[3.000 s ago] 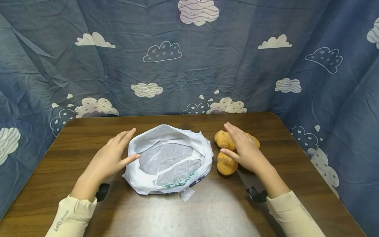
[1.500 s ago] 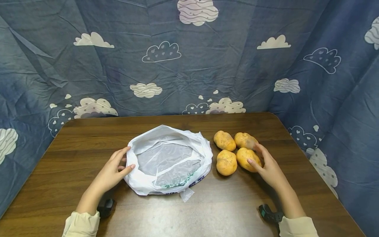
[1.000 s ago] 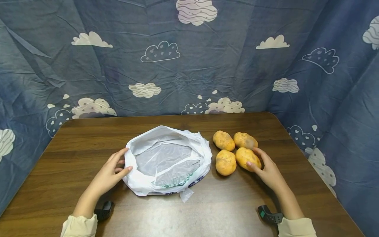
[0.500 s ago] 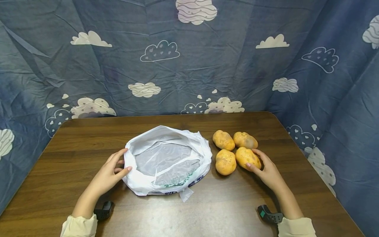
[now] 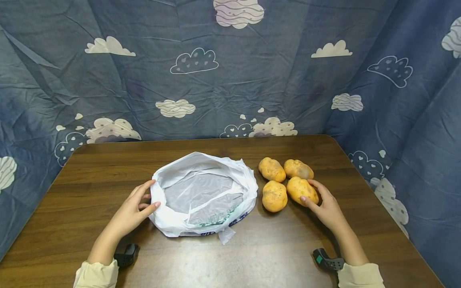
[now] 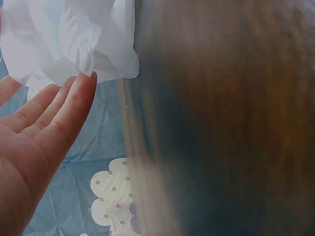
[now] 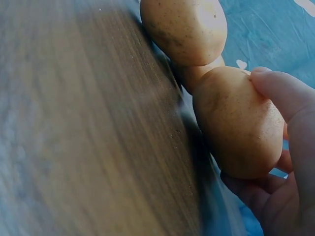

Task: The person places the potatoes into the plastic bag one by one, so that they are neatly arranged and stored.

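A white plastic bag [image 5: 201, 192] stands on the table with its mouth spread wide, in the head view's middle. At its left side is my left hand [image 5: 131, 210], thumb and fingertips touching the outer plastic. The left wrist view shows nearly straight fingers [image 6: 64, 113] against the bag [image 6: 74, 39]. To the right, my right hand [image 5: 325, 206] grips the front right potato [image 5: 301, 190] with thumb on the near side and fingers round the far side. In the right wrist view this potato [image 7: 238, 123] lies close to the tabletop; whether it touches is unclear.
Several more yellow potatoes sit beside the held one: a front left potato [image 5: 275, 196], a back left potato [image 5: 272, 170] and a back right potato [image 5: 298, 169]. The brown wooden table [image 5: 223, 264] ends at a blue curtain [image 5: 144, 92] with cloud prints.
From hovering above the table, both hands have come down. My left hand reached the bag's left side; my right moved outward to the front right potato and took hold, shifting it slightly.
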`<state>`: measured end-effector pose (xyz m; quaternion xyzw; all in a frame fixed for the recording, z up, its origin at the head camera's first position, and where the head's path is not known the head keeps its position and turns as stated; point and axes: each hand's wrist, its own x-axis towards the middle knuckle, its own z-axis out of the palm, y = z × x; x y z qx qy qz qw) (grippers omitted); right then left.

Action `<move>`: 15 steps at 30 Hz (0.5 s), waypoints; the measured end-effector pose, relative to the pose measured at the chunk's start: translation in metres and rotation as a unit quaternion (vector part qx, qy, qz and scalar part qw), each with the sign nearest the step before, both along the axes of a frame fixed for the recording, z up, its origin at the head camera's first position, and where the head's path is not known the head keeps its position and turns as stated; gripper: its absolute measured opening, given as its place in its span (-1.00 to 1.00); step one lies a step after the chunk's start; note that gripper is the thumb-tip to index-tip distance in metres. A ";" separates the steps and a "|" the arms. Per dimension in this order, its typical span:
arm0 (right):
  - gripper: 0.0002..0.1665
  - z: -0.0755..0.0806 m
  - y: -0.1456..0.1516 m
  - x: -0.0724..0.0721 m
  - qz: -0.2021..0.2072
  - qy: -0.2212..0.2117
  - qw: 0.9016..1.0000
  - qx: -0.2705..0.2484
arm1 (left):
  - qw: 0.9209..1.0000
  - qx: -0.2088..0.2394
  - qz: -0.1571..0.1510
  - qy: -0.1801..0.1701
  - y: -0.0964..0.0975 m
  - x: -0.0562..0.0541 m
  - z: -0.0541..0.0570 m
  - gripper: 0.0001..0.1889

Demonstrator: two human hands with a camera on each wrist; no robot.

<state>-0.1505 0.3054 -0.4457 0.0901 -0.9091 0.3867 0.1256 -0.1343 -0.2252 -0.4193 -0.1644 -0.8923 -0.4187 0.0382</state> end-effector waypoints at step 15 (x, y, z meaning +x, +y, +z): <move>-0.29 0.006 -0.005 0.002 -0.032 0.042 0.998 -0.021 | 1.000 0.005 -0.005 0.005 0.000 0.000 0.000 -0.36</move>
